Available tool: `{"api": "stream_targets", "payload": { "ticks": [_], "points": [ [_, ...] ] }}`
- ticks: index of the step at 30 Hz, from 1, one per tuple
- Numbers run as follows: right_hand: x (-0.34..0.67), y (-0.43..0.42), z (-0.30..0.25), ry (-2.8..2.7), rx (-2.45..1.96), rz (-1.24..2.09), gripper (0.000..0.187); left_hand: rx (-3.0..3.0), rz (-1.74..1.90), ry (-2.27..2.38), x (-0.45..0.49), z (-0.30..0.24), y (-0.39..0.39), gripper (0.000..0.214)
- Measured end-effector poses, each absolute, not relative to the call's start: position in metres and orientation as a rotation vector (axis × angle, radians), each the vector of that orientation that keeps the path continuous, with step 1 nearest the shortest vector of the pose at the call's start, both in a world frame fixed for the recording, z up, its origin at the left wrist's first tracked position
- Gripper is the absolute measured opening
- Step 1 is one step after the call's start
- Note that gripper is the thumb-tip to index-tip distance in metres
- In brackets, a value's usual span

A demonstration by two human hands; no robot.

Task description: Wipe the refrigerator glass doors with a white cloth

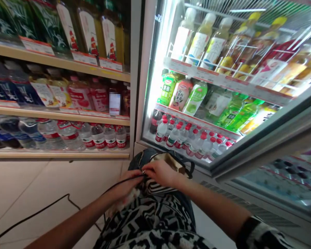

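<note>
Two hands meet at their fingertips: the left hand [128,186] and the right hand [162,173], fingers curled inward. A black cable [124,180] crosses the left one to that meeting point — too small to tell which hand grips it. One dark bag [182,160] sits at one o'clock, pale-lined and open, leaving little room before the edge of the fridge [175,149]. Patterned cloth [158,211] fills six o'clock. The widest open floor [41,183] spreads at nine, up to the bottom ledge of a rack [59,154] at ten, with three tiers of bottles showing. The lit fridge, toward half past one, shows three tiers too — three white-capped bottles [198,41] start its top one.
</note>
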State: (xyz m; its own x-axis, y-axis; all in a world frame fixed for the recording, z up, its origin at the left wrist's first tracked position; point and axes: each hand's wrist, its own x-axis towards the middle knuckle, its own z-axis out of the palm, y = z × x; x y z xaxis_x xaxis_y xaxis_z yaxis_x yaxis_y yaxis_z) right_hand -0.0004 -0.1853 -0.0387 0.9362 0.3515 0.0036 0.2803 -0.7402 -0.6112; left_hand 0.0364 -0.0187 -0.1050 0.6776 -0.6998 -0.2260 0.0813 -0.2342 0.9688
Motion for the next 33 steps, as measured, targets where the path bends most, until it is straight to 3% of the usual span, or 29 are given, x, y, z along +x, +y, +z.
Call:
{"api": "stream_targets", "payload": {
  "ticks": [4,10,16,18,21,24,27,33],
  "points": [
    [0.010,-0.185,-0.044,-0.444,-2.459,0.476,0.025,1.654,-0.677,-0.389,0.033,-0.111,-0.014,0.035],
    [-0.007,-0.166,-0.049,-0.532,-2.901,0.214,0.023,1.638,-0.686,-0.275,0.036,-0.119,-0.014,0.038],
    [0.003,-0.167,-0.050,-0.261,-2.865,0.159,0.017,2.063,-0.918,-0.614,0.042,-0.076,0.015,0.020],
    [0.005,-0.172,-0.048,-0.149,-2.828,0.117,0.016,2.361,-0.666,-0.758,0.053,-0.050,0.016,0.012],
    [0.006,-0.180,-0.048,0.054,-2.731,0.010,0.016,2.552,-0.183,-0.956,0.080,-0.015,-0.007,0.016],
    [0.012,-0.198,-0.049,0.293,-2.565,-0.096,0.021,2.535,-0.006,-1.015,0.099,-0.010,-0.039,0.022],
    [0.023,-0.224,-0.045,0.469,-2.380,-0.143,0.021,2.507,-0.079,-0.997,0.093,-0.038,-0.053,0.019],
    [0.044,-0.247,-0.043,0.548,-2.142,-0.236,0.021,2.236,-0.655,-0.786,0.049,-0.098,-0.046,0.021]
  ]
}}
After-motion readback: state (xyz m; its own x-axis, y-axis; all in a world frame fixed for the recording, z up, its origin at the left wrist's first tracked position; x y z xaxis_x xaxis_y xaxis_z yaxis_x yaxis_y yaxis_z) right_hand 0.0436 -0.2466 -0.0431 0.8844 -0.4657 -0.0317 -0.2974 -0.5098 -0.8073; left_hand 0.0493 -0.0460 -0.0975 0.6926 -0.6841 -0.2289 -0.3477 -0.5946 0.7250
